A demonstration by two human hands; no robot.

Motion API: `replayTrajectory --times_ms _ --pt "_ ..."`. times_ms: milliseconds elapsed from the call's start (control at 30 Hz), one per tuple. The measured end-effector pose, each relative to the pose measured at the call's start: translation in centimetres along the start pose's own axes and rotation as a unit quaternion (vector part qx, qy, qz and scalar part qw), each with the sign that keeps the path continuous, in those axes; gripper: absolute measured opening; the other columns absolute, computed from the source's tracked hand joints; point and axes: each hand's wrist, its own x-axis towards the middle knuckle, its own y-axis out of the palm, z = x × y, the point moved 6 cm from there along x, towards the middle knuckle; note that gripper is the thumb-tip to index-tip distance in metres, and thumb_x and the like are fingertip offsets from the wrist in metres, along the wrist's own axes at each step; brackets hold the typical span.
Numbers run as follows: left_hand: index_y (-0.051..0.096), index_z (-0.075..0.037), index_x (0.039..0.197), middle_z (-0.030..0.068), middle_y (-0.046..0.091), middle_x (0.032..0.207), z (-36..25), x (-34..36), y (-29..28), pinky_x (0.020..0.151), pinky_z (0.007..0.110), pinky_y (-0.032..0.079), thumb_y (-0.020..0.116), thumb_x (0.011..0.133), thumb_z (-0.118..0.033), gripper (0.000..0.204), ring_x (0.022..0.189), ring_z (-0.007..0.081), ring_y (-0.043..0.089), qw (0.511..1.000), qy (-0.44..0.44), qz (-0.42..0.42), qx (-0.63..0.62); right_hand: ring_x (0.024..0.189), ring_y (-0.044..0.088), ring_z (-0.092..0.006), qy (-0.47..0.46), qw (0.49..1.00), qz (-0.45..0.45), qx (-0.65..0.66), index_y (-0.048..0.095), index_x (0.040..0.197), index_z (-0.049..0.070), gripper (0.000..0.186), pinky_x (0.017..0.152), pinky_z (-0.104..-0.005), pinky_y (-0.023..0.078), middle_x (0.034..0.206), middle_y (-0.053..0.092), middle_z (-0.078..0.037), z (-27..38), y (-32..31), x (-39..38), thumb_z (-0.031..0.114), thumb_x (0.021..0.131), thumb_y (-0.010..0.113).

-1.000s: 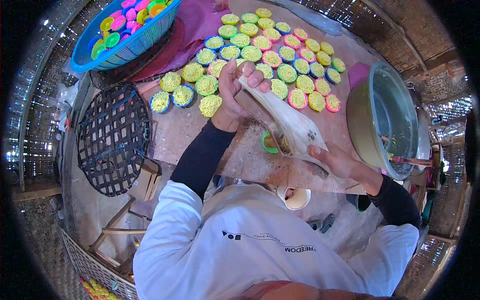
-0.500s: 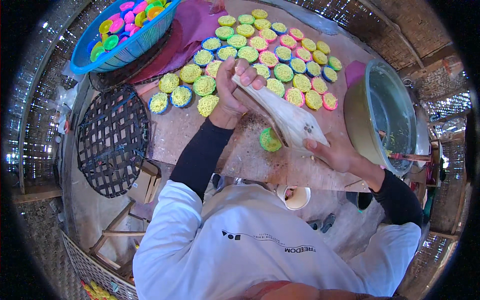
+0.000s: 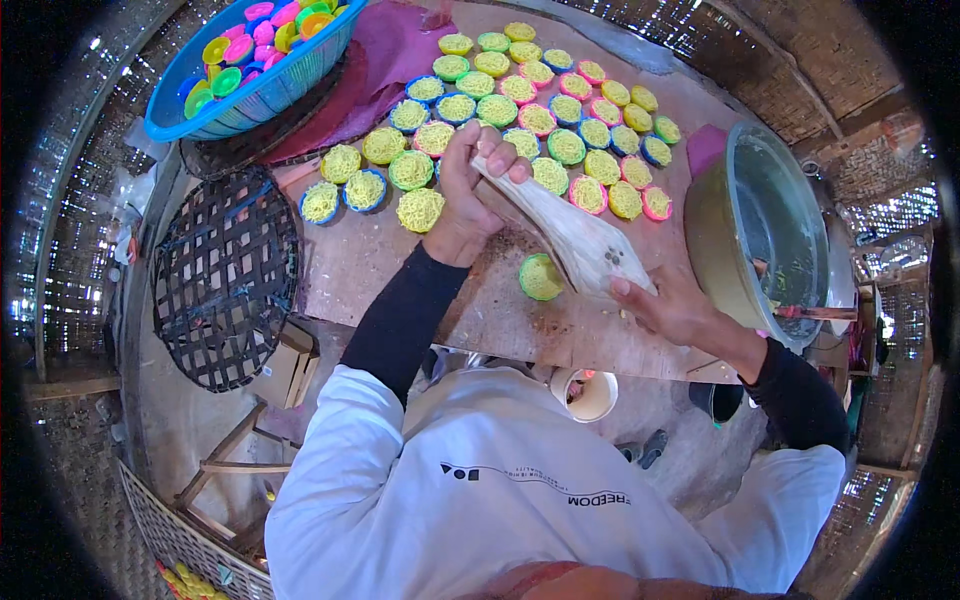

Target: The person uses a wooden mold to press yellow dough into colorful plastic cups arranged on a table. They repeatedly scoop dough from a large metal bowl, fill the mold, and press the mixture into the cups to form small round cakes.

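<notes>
My left hand (image 3: 472, 185) is closed around the upper, narrow end of a white cloth bag (image 3: 580, 230), which slants down to the right across the board. My right hand (image 3: 675, 315) grips its wider lower end, thumb on top, beside some small dark spots on the cloth. Just left of that lower end, a green cup (image 3: 540, 277) with pale yellow strands sits on the board (image 3: 450, 290). Beyond my hands, several rows of coloured cups (image 3: 567, 147) hold similar strands. A loose yellow nest of strands (image 3: 420, 211) lies left of my left hand.
A blue basket (image 3: 200, 110) of coloured empty cups stands upper left, above a black woven tray (image 3: 225, 280). A large olive tub (image 3: 720, 240) stands at the right. A white bucket (image 3: 595, 398) is below the board's front edge. Woven walls (image 3: 850, 60) surround the bench.
My right hand and the bag's lower end have risen slightly. The green cup, largely hidden behind the bag a second ago, now shows with yellow strands in it.
</notes>
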Motion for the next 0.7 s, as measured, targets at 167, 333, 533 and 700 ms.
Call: replayTrajectory --times_ms 167,333,533,700 --pt "0.042 -0.014 0.063 0.0001 0.045 0.054 -1.5 -0.1 1.2 0.058 0.034 0.044 0.037 0.092 -0.033 0.035 0.061 0.0215 0.051 0.999 -0.01 0.026 0.041 0.047 0.052 -0.0187 0.021 0.999 0.028 0.022 0.058 0.061 -0.002 0.076 0.049 -0.0378 0.041 0.049 0.049 -0.009 2.4 0.4 -0.4 0.069 0.078 0.041" --pt "0.041 -0.014 0.064 -0.0002 0.043 0.055 -0.6 -1.0 0.3 0.057 0.033 0.043 0.038 0.091 -0.035 0.034 0.059 0.0207 0.049 0.999 -0.002 -0.028 0.044 0.045 0.049 -0.0133 0.059 0.996 0.064 -0.033 0.059 0.066 -0.001 0.069 0.044 -0.031 0.039 0.05 0.049 -0.004 2.2 0.0 -1.6 0.063 0.083 0.041" --pt "0.053 -0.008 0.073 0.0035 0.047 0.061 0.2 0.7 4.5 0.063 0.032 0.045 0.036 0.091 -0.036 0.037 0.065 0.0217 0.05 0.994 -0.031 0.072 0.08 0.048 0.053 -0.0158 -0.01 0.997 -0.02 0.08 0.06 0.063 -0.003 0.073 0.045 -0.0344 0.04 0.051 0.052 -0.008 0.5 -0.7 -1.4 0.069 0.076 0.049" --pt "0.036 -0.004 0.132 0.0091 0.05 0.117 2.4 -0.6 2.1 0.093 0.033 0.038 0.038 0.093 -0.038 0.052 0.106 0.0237 0.049 0.914 -0.103 0.072 0.385 0.048 0.052 -0.0136 -0.054 0.98 -0.034 0.187 0.059 0.065 -0.002 0.071 0.044 -0.0313 0.039 0.051 0.052 -0.005 -1.4 0.0 -2.1 0.068 0.075 0.05"
